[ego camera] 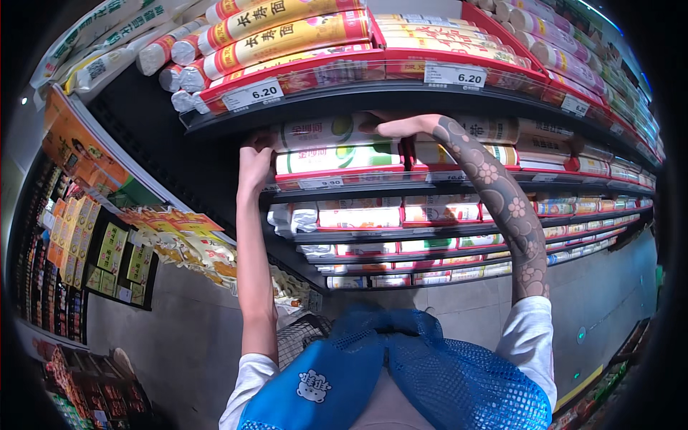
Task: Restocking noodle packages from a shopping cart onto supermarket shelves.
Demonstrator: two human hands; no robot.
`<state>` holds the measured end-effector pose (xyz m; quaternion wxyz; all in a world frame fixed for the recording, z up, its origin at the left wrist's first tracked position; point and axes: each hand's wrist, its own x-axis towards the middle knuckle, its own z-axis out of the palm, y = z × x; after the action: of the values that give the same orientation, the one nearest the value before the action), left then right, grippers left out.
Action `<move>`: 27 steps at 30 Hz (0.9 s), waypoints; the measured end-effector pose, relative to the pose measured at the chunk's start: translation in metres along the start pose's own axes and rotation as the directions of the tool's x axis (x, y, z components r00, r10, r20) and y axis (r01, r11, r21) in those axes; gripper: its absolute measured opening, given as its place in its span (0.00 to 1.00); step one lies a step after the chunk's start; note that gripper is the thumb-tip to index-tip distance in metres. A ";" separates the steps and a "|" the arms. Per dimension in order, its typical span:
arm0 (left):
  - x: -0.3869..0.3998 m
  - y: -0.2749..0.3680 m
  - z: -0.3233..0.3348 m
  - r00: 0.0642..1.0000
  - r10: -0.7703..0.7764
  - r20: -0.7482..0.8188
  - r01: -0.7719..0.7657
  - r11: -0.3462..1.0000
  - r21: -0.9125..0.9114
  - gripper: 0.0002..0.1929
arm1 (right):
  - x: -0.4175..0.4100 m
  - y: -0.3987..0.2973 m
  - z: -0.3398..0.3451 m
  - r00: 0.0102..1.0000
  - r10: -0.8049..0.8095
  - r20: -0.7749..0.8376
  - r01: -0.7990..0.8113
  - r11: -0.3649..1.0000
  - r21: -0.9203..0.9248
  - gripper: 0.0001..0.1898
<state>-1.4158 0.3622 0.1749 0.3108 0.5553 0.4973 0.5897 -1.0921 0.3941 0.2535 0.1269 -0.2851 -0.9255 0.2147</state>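
On the second shelf level, a white and green pack of dried noodles [309,129] lies lengthwise on top of a similar noodle pack [344,156]. My left hand [257,153] is curled at the left end of the upper pack, fingers partly hidden in shadow. At the pack's other end is my right hand [395,127], its thumb along the front and the other fingers out of sight behind. Both hands grip this upper pack under the overhanging top shelf [322,99]. A red tray edge [344,176] runs below the lower pack.
Yellow and red noodle packs [285,40] fill the shelf above, close over my hands. Lower shelves hold more packs [360,217]. A black side panel [177,145] bounds the left. Hanging snack bags [209,250] and a wire cart [301,338] are nearer me.
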 end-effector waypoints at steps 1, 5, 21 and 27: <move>-0.001 0.001 0.001 1.000 -0.004 0.007 0.004 1.000 -0.005 0.18 | 0.000 0.004 0.005 1.000 0.011 0.015 -0.011 1.000 -0.010 0.30; -0.002 0.000 0.001 1.000 0.027 0.016 -0.027 0.999 -0.028 0.15 | 0.000 0.015 0.021 0.996 -0.033 -0.082 0.053 0.966 0.253 0.32; -0.005 0.005 0.007 0.987 0.158 -0.006 -0.156 0.979 0.130 0.21 | -0.011 -0.033 0.035 0.973 0.153 -0.173 -0.190 0.957 -0.218 0.28; -0.050 0.005 0.011 0.911 0.290 -0.291 -0.331 0.939 -0.099 0.14 | -0.029 -0.046 0.063 0.883 -0.182 -0.432 -0.056 0.875 -0.482 0.27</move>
<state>-1.3946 0.3175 0.1612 0.1813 0.5168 0.3959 0.7371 -1.1130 0.3227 0.2162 0.2769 -0.3193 -0.9007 -0.1006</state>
